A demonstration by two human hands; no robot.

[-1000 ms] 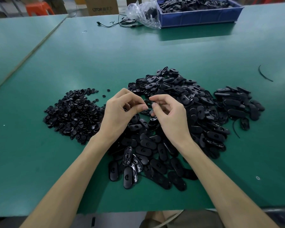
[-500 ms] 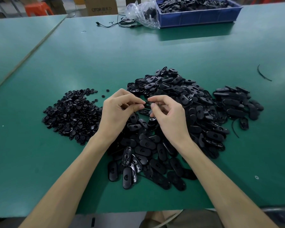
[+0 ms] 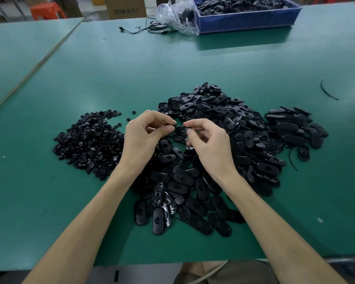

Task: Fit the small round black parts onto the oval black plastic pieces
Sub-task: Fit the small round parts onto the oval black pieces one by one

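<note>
A big heap of oval black plastic pieces (image 3: 223, 144) covers the middle of the green table (image 3: 172, 64). To its left lies a pile of small round black parts (image 3: 88, 142). Above the heap, my left hand (image 3: 143, 138) and my right hand (image 3: 209, 144) meet fingertip to fingertip. Together they pinch one oval black piece (image 3: 180, 130) between thumbs and forefingers. A small round part in the fingers cannot be made out. A smaller separate group of oval pieces (image 3: 295, 128) lies to the right.
A blue crate (image 3: 246, 17) full of black parts stands at the far edge, with a clear plastic bag (image 3: 176, 15) and a black cable (image 3: 146, 29) beside it. A black strip (image 3: 326, 91) lies at the right. A seam (image 3: 39, 64) joins a second table on the left.
Both hands stay at the same spot over the heap. The fingertips have shifted slightly on the oval piece held between them.
</note>
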